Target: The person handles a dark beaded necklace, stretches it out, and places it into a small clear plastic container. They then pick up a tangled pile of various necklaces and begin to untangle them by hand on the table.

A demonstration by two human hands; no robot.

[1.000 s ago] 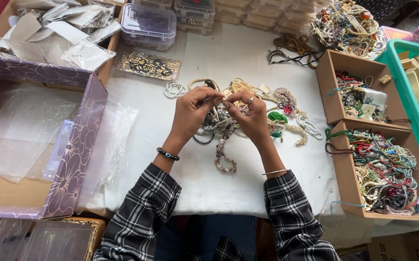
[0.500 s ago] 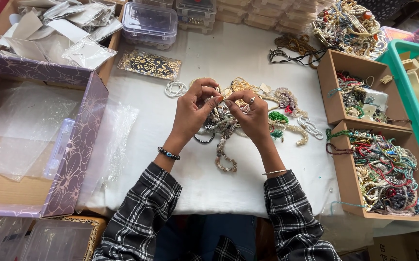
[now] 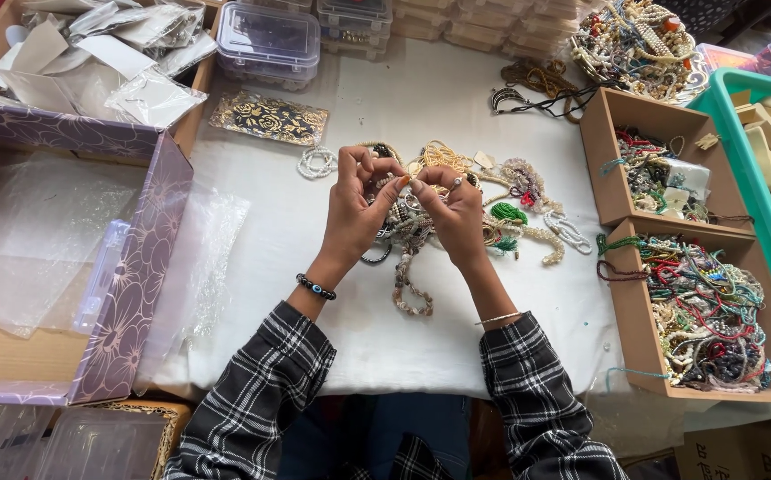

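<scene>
My left hand [image 3: 356, 213] and my right hand [image 3: 453, 212] are raised close together over a tangled pile of beaded jewellery [image 3: 510, 209] on the white tablecloth [image 3: 385, 338]. Fingertips of both hands pinch a thin beaded strand [image 3: 405, 180] between them. A thicker beaded piece [image 3: 408, 289] hangs below the hands toward me. A small white bead bracelet [image 3: 316, 162] lies just left of the pile. A dark bead bracelet is on my left wrist, a thin bangle on my right.
Two brown cardboard boxes [image 3: 634, 356] of mixed beaded strings stand at the right, beside a green crate [image 3: 763, 191]. A purple flowered box [image 3: 132, 284] with clear bags is at the left. Clear plastic containers [image 3: 268, 40] and a black-and-gold card [image 3: 268, 118] lie at the back.
Both hands have lifted slightly and their fingertips have drawn closer on the strand. The rest is unchanged.
</scene>
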